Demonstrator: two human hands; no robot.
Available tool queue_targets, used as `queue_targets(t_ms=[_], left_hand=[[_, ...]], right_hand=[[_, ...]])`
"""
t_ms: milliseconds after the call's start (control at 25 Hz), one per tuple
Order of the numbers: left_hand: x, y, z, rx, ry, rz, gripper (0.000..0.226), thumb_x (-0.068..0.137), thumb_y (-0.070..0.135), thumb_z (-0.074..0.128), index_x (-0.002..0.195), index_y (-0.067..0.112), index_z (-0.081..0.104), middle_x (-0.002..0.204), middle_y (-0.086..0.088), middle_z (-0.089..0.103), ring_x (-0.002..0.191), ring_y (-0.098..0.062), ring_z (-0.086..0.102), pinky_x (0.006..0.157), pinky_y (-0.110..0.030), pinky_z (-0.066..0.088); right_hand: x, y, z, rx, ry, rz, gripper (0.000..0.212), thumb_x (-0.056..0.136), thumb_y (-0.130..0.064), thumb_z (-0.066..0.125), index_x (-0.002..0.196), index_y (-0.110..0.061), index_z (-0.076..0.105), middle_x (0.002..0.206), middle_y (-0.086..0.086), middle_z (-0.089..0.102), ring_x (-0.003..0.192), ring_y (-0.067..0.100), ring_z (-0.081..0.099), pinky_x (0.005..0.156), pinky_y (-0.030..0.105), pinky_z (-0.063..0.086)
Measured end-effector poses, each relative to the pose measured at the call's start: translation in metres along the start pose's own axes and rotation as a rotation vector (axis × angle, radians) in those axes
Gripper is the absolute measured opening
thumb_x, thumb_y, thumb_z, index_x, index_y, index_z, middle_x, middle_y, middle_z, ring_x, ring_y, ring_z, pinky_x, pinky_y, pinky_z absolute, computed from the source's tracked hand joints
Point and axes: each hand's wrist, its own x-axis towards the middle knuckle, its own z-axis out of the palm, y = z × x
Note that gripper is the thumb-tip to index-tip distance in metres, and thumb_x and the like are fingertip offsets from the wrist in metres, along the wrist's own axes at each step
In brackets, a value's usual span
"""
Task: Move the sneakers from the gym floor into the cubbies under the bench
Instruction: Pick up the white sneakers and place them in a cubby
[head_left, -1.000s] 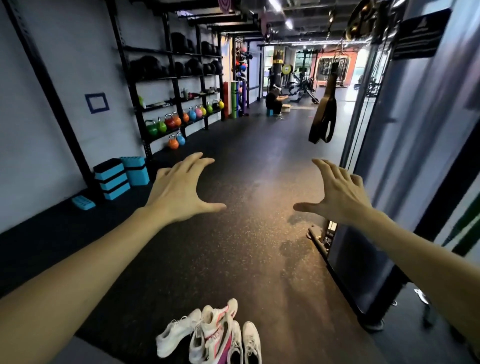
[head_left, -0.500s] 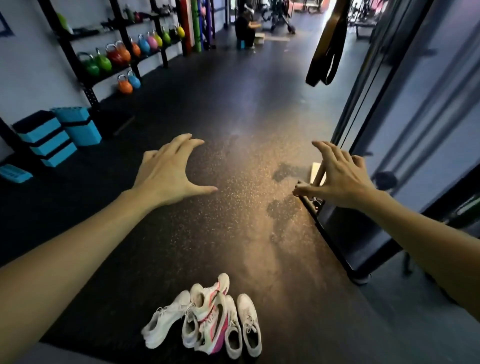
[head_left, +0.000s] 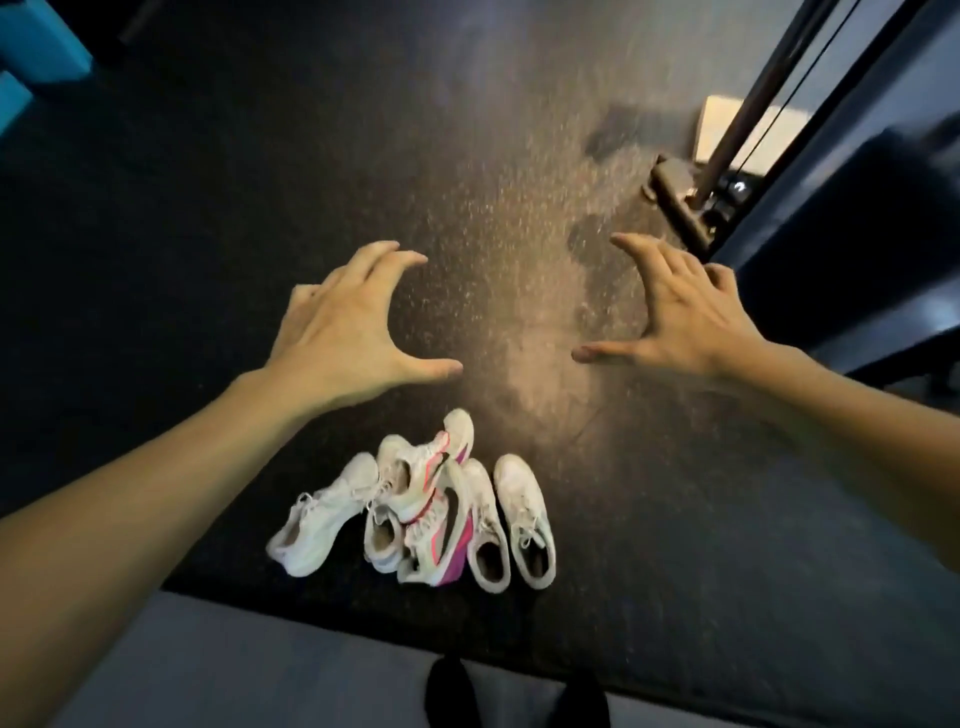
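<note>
Above and left of the sneakers (head_left: 415, 506), the left hand (head_left: 345, 325) hangs with fingers spread, holding nothing. The sneakers lie heaped on the dark gym floor (head_left: 208, 234). Above and right of them, the right hand (head_left: 685, 317) is likewise splayed and empty.

Dim scene. Warm light patch glares on speckled rubber floor (head_left: 519, 270) at centre; corners fall to near black. Hand shadows on floor upper right. Motion blur softens upper frame; wide-angle bending at edges.
</note>
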Motion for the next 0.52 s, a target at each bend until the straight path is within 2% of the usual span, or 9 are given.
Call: queue_targets(t_ms=[280, 400, 520], left_hand=[[-0.020, -0.016, 0.252, -0.113, -0.206, -0.027, 0.102, 0.052, 0.078, 0.065, 0.138, 0.037, 0.027, 0.149, 0.015, 0.023, 0.132, -0.012, 0.033, 0.100, -0.044, 0.032], [-0.051, -0.016, 0.358, -0.171, -0.305, -0.031, 0.100, 0.052, 0.076, 0.068, 0.135, 0.037, 0.030, 0.143, 0.016, 0.032, 0.127, -0.012, 0.037, 0.098, -0.040, 0.035], [-0.085, -0.016, 0.447, -0.206, -0.413, -0.054, 0.103, 0.052, 0.075, 0.068, 0.137, 0.033, 0.029, 0.144, 0.015, 0.033, 0.128, -0.012, 0.038, 0.101, -0.037, 0.036]], right_hand=[[-0.026, 0.054, 0.241, 0.072, -0.190, 0.039, 0.113, 0.057, -0.085, 0.053, 0.145, -0.027, 0.013, 0.153, -0.001, 0.023, 0.138, 0.021, 0.024, 0.110, 0.050, 0.017], [-0.061, 0.068, 0.342, 0.095, -0.292, 0.066, 0.111, 0.059, -0.083, 0.056, 0.145, -0.029, 0.011, 0.153, -0.002, 0.023, 0.137, 0.019, 0.025, 0.109, 0.047, 0.016], [-0.105, 0.078, 0.426, 0.139, -0.390, 0.072, 0.108, 0.060, -0.080, 0.059, 0.144, -0.029, 0.013, 0.149, -0.005, 0.028, 0.134, 0.018, 0.029, 0.108, 0.045, 0.018]])
